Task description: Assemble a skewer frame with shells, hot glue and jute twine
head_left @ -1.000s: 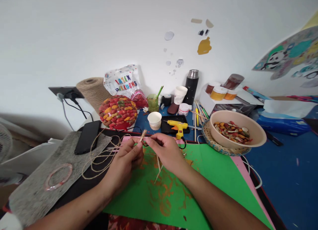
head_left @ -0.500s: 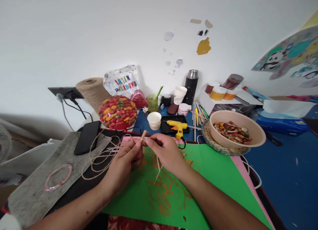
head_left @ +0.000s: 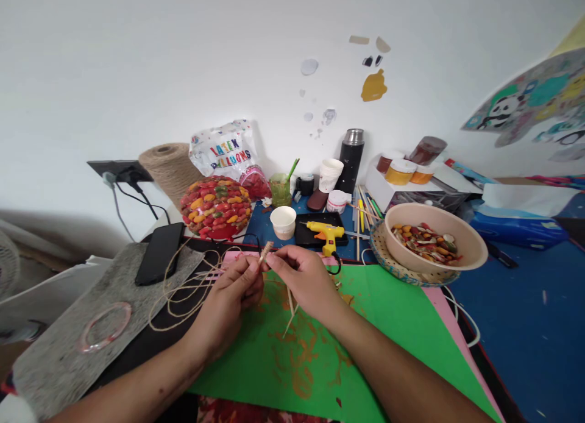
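Observation:
My left hand point(head_left: 237, 287) is closed in a pinch round a short, thin piece wrapped with twine point(head_left: 266, 250), whose wound end points up past the thumb. My right hand point(head_left: 307, 281) is also closed, thumb and forefinger pinched on the twine right beside the wound end; its fingertips partly hide the strand. Under the right hand, thin pale strips point(head_left: 290, 310) slant over the green sheet point(head_left: 393, 325). Loose loops of the twine point(head_left: 171, 310) lie to the left of my left hand.
A yellow glue gun point(head_left: 326, 231) lies on a black tray beyond my hands, beside a paper cup point(head_left: 283, 220). A nut-covered red ball point(head_left: 216, 206) and a twine spool point(head_left: 167, 167) stand left. A pink bowl point(head_left: 461, 261) of coloured shells is right; a phone point(head_left: 159, 252) lies left.
The wrapped end in my left hand has tilted slightly to the right, closer to my right fingertips. Both hands stay in nearly the same place.

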### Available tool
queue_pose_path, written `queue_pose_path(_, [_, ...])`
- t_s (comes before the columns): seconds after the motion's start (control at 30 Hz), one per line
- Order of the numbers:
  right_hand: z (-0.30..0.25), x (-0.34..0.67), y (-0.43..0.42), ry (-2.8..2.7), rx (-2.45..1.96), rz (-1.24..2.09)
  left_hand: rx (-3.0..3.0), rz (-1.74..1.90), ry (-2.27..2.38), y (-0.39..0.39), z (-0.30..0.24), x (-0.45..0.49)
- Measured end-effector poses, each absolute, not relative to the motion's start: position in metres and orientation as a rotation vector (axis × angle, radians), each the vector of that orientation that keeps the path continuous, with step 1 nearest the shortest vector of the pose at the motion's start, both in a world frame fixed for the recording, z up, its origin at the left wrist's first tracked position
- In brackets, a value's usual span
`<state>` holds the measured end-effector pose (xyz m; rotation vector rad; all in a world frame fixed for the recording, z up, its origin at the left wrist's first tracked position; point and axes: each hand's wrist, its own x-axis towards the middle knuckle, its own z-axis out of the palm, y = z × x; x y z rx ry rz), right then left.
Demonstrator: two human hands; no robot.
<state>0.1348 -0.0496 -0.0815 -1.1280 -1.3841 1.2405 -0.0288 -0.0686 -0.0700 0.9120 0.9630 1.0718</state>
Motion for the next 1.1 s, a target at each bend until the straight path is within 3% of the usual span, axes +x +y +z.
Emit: queue_pose_path(1.1, [-0.0781,0.1349,-0.0510,-1.412,-1.089,1.295,0.855,1.029,0.975,-0.0673,-0.0714,-0.0288])
